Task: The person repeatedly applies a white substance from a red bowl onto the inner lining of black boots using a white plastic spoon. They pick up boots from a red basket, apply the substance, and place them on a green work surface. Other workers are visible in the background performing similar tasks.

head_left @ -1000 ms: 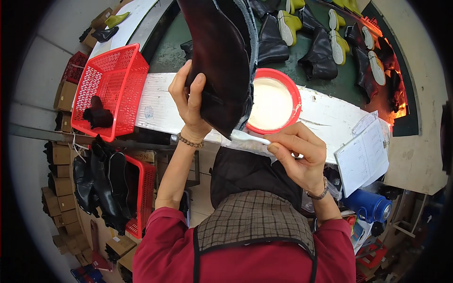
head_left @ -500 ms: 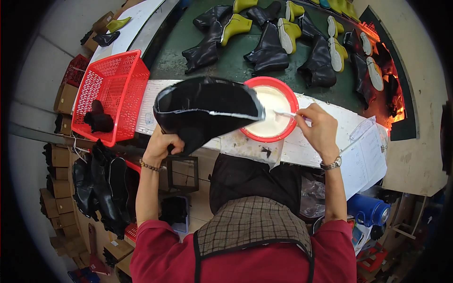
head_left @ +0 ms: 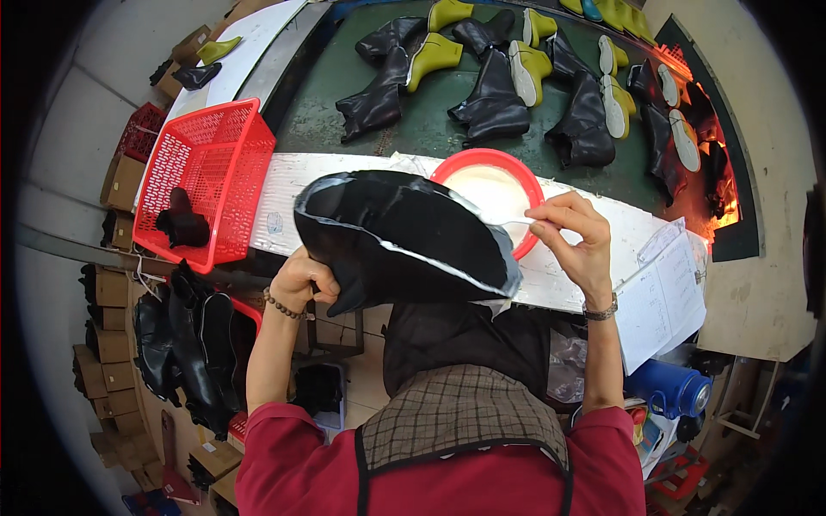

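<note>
My left hand [head_left: 301,279] is closed on a black boot upper [head_left: 404,228], which I hold over the near edge of the white work board with its open underside turned up. A wet white line runs along its rim. Between the fingertips of my right hand [head_left: 578,241] is a thin white brush [head_left: 516,221]; its tip is at the far edge of the upper, and its bristles are hard to make out. Just behind stands a red bowl [head_left: 532,172] of creamy white liquid [head_left: 489,183], partly covered by the upper.
Black boot uppers [head_left: 495,107] and yellow-green lasts [head_left: 433,58] lie on the green conveyor [head_left: 404,142], which leads to a glowing heater [head_left: 730,193] at right. A red basket [head_left: 262,146] with a dark boot stands left. Papers [head_left: 662,297] hang at right, above a blue jug [head_left: 667,384].
The boot upper has come nearer to me and turned, its toe side swinging down to the right. My right hand has moved the brush from the bowl's liquid to the upper's edge.
</note>
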`<move>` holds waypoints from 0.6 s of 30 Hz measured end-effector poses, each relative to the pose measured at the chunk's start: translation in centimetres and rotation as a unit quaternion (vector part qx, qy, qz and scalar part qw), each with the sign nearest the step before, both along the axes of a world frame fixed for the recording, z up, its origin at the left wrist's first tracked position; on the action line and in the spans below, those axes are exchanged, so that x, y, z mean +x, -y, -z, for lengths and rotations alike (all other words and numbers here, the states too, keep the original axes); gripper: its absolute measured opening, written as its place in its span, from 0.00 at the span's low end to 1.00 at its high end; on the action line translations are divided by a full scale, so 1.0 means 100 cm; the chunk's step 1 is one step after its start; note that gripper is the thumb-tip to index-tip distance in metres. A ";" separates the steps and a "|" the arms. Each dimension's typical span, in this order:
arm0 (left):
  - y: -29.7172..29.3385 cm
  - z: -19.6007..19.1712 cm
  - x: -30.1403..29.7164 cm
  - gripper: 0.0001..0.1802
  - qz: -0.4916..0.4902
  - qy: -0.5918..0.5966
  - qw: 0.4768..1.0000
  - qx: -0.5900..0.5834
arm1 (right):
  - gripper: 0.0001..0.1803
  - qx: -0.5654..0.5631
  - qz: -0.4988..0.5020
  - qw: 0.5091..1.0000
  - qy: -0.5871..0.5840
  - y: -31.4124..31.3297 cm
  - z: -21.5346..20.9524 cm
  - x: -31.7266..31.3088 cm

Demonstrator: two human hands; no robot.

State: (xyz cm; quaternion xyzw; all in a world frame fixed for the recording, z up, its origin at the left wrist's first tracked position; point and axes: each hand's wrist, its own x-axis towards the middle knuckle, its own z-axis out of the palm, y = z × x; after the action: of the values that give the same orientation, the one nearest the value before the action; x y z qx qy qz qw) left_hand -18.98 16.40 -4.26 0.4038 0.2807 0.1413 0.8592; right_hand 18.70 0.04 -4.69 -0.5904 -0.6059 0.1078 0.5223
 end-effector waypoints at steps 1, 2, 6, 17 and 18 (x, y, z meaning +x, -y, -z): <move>0.001 -0.002 0.003 0.30 0.003 -0.027 1.000 -0.009 | 0.09 0.009 -0.002 1.000 0.025 -0.001 -0.001 0.000; 0.000 0.001 0.004 0.33 0.021 -0.042 0.999 -0.007 | 0.08 0.022 -0.012 1.000 0.011 -0.006 -0.004 -0.002; 0.003 -0.007 0.023 0.39 0.131 -0.072 0.989 0.013 | 0.07 0.017 -0.055 0.995 0.077 -0.025 -0.019 -0.003; 0.006 -0.002 0.048 0.38 0.238 -0.075 0.968 -0.004 | 0.07 0.047 -0.148 0.985 0.069 -0.061 -0.038 -0.016; 0.003 0.002 0.040 0.35 0.222 -0.065 0.973 0.007 | 0.07 0.050 -0.137 0.987 0.064 -0.058 -0.034 -0.013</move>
State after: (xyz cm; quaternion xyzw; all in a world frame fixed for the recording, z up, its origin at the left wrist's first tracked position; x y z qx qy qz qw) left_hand -14.95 16.11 -4.41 0.4702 0.2384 -0.0780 0.8462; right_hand 17.41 5.85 -1.31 -0.4803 -0.7178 0.1104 0.4918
